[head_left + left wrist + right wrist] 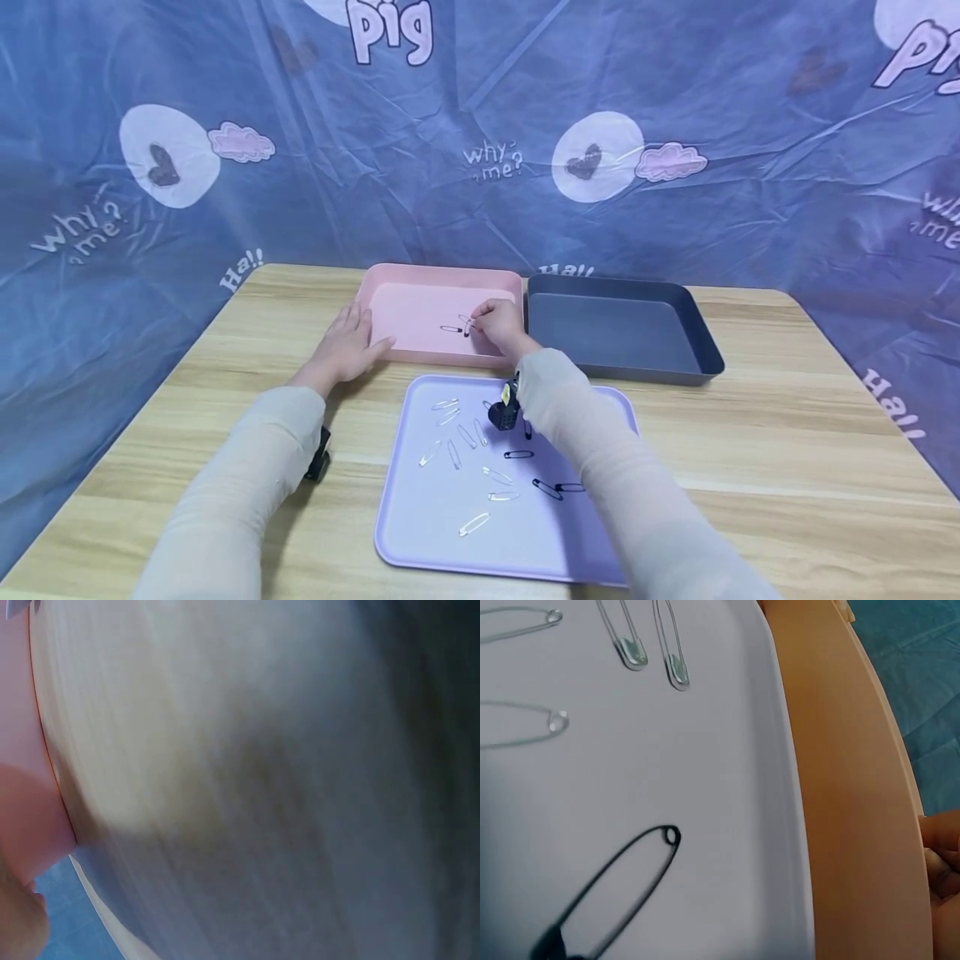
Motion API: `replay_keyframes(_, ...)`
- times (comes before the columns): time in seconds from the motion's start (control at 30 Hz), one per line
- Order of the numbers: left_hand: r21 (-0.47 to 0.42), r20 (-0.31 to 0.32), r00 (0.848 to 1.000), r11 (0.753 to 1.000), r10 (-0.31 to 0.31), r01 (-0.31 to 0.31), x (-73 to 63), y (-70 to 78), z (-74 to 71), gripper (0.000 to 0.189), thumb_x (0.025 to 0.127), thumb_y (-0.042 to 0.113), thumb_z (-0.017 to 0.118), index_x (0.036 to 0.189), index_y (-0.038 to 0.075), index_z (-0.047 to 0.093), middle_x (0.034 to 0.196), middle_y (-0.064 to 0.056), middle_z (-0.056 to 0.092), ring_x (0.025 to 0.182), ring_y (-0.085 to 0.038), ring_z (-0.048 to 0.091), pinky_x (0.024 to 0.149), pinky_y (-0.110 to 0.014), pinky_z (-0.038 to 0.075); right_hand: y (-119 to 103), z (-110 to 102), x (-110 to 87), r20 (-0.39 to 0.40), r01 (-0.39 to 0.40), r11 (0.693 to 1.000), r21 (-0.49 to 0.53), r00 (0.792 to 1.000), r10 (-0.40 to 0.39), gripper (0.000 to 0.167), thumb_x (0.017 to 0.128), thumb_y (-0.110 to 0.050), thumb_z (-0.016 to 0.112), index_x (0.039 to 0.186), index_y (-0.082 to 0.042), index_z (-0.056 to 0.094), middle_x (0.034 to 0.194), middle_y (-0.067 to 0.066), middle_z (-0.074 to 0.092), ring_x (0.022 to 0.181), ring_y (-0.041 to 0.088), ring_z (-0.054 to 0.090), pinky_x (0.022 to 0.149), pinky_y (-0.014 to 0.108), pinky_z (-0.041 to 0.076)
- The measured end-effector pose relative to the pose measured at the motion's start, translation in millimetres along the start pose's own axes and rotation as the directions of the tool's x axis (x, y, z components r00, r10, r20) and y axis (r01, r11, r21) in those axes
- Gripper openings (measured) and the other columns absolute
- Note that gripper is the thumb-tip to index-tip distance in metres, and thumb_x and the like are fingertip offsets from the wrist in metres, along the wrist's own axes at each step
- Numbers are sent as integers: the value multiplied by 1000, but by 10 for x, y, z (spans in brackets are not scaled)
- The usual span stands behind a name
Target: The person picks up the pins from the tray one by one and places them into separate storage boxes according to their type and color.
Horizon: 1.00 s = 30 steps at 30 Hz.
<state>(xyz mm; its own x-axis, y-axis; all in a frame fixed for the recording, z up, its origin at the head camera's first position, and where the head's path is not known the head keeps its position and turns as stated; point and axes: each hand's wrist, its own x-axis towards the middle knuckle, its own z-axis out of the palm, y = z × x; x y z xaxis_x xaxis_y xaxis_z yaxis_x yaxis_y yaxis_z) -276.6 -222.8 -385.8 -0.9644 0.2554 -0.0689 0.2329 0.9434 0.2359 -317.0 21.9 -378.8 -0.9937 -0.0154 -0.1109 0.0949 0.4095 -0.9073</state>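
In the head view, my right hand reaches over the front wall into the pink tray, thumb and fingertips pinching a black safety pin. Close beside it on the tray floor lies another black safety pin. My left hand rests with spread fingers at the pink tray's left end, its thumb over the front rim. A bit of that hand shows beside the pink wall in the left wrist view. In the right wrist view, curled fingers are partly hidden by the pink wall.
A lilac tray in front holds several silver safety pins on its left and black ones on its right, partly covered by my right forearm. A dark grey tray adjoins the pink one. Blue patterned cloth hangs behind the wooden table.
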Motion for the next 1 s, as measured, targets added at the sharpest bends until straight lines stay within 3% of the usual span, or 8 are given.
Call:
replay_keyframes(0.43, -1, 4, 1000, 1000, -3, 3, 15, 1, 6, 82, 87, 54, 25, 133, -11, 7, 138, -28, -3, 126, -38, -4, 102, -43, -1, 2, 39, 10, -24, -107, 993, -56, 994, 106, 11, 76, 6, 52, 77, 2, 63, 70, 6, 57, 55, 11, 52, 48, 18, 43)
replay_keyframes(0.8, -3, 18, 1000, 1000, -15, 15, 28, 2, -3, 82, 87, 55, 24, 133, -10, 4, 138, -27, -6, 127, -37, -5, 102, -42, -2, 27, 51, 41, -39, -109, 993, -47, 993, 107, 14, 69, 9, 54, 76, 2, 63, 64, 4, 58, 50, 8, 49, 47, 17, 42)
replay_keyframes(1.0, -16, 25, 999, 1000, -20, 21, -8, 1, -31, 83, 87, 55, 24, 133, -11, 5, 138, -27, -6, 127, -37, -5, 102, -42, -3, 18, 51, 29, -12, -79, 997, 21, 997, 79, 10, 77, 4, 52, 80, 5, 62, 65, 5, 55, 55, 11, 50, 51, 19, 45)
